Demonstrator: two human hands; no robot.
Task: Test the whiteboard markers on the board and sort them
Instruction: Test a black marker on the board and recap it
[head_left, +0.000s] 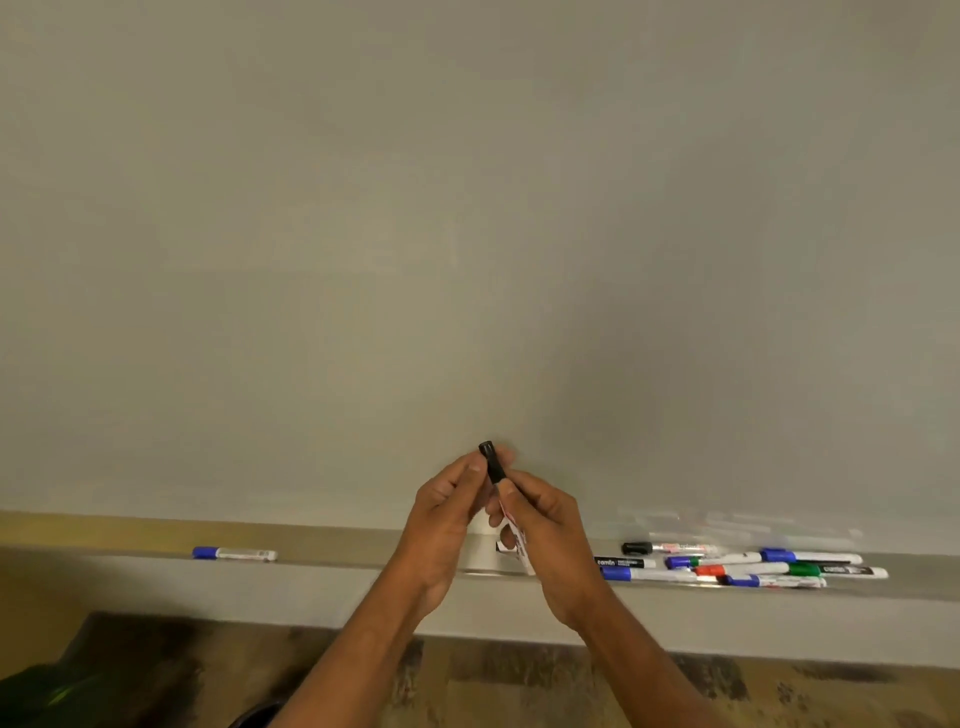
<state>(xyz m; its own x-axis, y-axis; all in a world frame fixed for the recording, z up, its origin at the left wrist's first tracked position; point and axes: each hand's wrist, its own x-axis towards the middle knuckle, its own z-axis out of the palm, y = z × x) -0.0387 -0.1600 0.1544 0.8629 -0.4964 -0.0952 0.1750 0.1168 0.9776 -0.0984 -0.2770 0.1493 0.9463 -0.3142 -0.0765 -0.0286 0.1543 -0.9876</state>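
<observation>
The whiteboard (467, 234) filled most of the frame and showed no fresh strokes. The ledge (130, 560) ran along its lower edge. A loose pile of markers (743, 567) lay on it at the lower right, with blue, green, red and black caps crossing one another. A lone blue-capped marker (234, 554) lay well apart at the lower left.

At lower centre, both hands met just above the ledge, in front of the board. The right-hand grip (550, 535) was curled round the white barrel of the held marker (522, 551), which stood tilted with its top toward the board. The left-hand grip (444, 519) pinched the black cap (492, 460) between thumb and fingertips. The cap looked seated on the barrel.

The step in hand seemed to be uncapping for a test stroke. It would go best as a straight pull along the barrel's line, with the right hand holding firm near the cap end so the tip did not flick ink. The left hand should keep the cap for refitting. After the stroke, the marker should go to the side that matched its result, clear of the untested pile.
</observation>
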